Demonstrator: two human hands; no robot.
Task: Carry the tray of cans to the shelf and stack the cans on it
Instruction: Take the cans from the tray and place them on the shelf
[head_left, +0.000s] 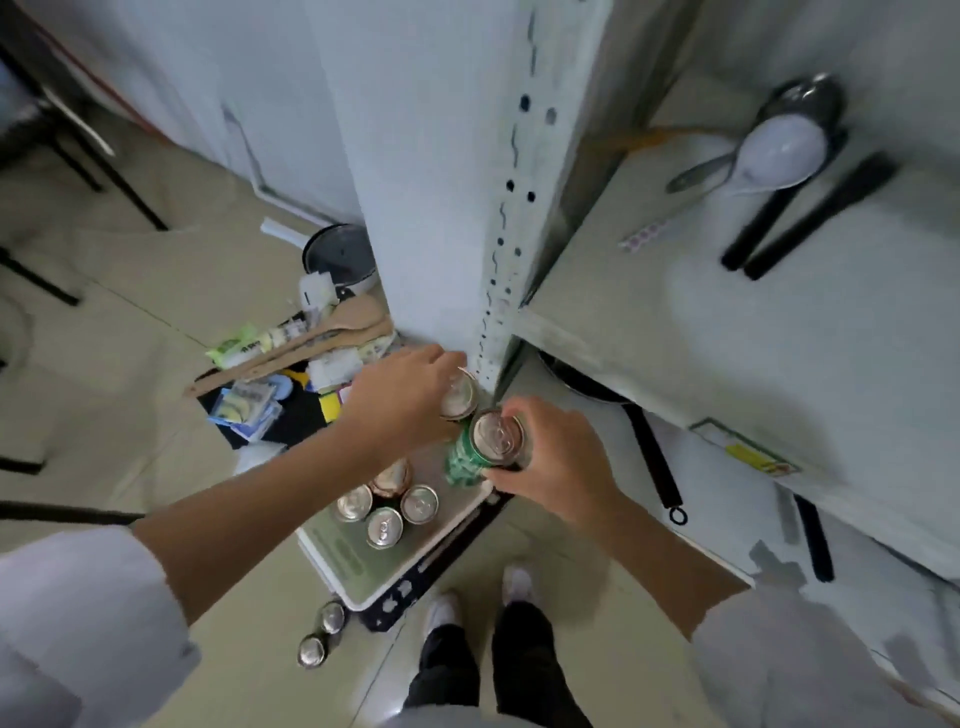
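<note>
A pale tray (358, 566) rests low beside the white metal shelf (675, 364), on a dark crate. Several silver-topped cans (384, 525) stand on it. My left hand (400, 400) is closed around a can (460, 397) above the tray's far end, next to the shelf's perforated upright. Close beside it, my right hand (556, 462) grips a green can (483, 449), held upright over the tray's right edge. The two held cans almost touch.
Two more cans (322, 634) stand on the floor by the crate. A heap of wooden spatulas (311, 343), packets and a pot lies on the floor to the left. The shelf holds ladles, black-handled utensils and a pan (644, 447). My feet are below.
</note>
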